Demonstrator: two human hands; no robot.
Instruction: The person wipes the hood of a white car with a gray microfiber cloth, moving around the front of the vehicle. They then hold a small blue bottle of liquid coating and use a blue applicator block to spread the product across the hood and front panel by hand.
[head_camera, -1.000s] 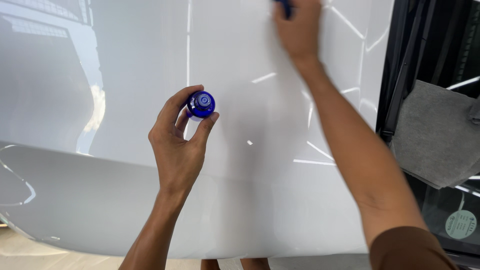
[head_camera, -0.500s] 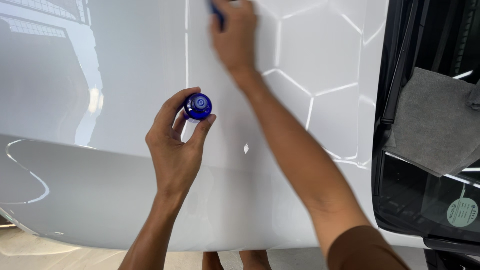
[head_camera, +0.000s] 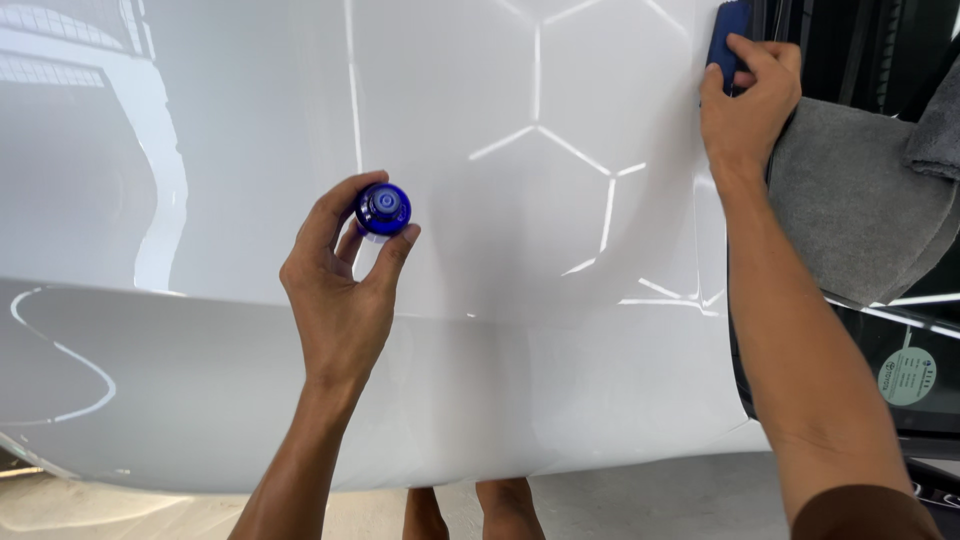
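My left hand (head_camera: 340, 290) pinches the blue bottle (head_camera: 384, 210) in its fingers over the white panel (head_camera: 520, 330), while my right hand (head_camera: 745, 100) grips the blue pad (head_camera: 727, 40) against its far right edge beside the grey cloth (head_camera: 850, 200), wiping.

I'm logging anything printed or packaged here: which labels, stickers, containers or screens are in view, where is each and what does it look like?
Round sticker: on the dark glass at lower right, pale green disc with dark print.
Small bottle: pinched in the left hand over the white car panel, deep blue, round top, no label showing.
No screens or signs.
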